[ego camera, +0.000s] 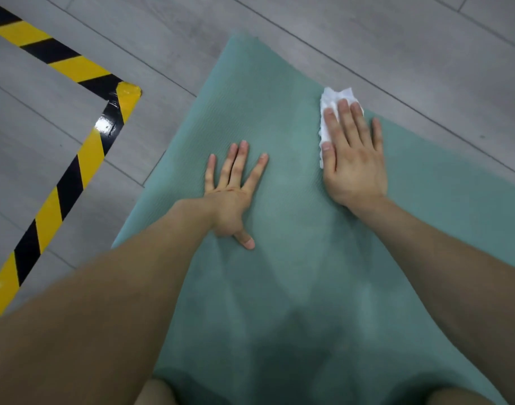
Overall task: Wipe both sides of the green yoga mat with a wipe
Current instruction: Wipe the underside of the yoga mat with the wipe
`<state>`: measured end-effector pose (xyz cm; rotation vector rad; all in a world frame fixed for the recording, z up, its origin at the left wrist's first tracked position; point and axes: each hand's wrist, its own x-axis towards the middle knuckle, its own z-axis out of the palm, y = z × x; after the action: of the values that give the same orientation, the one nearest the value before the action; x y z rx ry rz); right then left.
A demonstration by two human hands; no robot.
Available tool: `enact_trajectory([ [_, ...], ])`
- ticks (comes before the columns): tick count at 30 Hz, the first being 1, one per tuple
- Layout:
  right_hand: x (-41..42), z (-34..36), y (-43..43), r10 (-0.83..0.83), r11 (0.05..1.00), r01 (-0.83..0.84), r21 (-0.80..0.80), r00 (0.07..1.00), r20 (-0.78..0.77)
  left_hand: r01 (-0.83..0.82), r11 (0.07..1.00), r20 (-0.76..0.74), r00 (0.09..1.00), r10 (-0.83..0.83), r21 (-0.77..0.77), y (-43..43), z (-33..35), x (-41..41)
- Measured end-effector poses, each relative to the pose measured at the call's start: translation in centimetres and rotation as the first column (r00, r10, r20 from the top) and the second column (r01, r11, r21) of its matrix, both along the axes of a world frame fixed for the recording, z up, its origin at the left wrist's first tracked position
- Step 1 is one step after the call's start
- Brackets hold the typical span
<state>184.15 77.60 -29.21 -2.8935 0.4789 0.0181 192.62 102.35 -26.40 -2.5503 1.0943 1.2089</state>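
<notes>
pressing the wipe [331, 100] flat is the right idea: your right hand [354, 159] lies on it with straight fingers [345, 118] close together, near the far right edge of the green yoga mat [279, 273], which is spread on the grey floor [367, 30]. your left hand [233, 194] is planted on the mat's middle, fingers splayed wide, holding nothing. lean on that brace so the mat cannot creep or ruck. drag the wipe in long overlapping strokes, run it off the edges, and press evenly. the underside likely waits its turn.
</notes>
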Motion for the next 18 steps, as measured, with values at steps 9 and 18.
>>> enact_trajectory([
  [9, -1.0, 0.0, 5.8, 0.013, 1.0, -0.013, -0.003, 0.999, -0.052, 0.031, 0.777, 0.493, 0.788, 0.368, -0.629, 10.0, -3.0, -10.8],
  [18, -0.2, 0.3, 8.0, 0.62, 0.78, -0.621, -0.078, 0.784, -0.04, -0.084, 0.682, 0.466, 0.669, 0.579, -0.726, 11.9, -3.7, -13.7],
])
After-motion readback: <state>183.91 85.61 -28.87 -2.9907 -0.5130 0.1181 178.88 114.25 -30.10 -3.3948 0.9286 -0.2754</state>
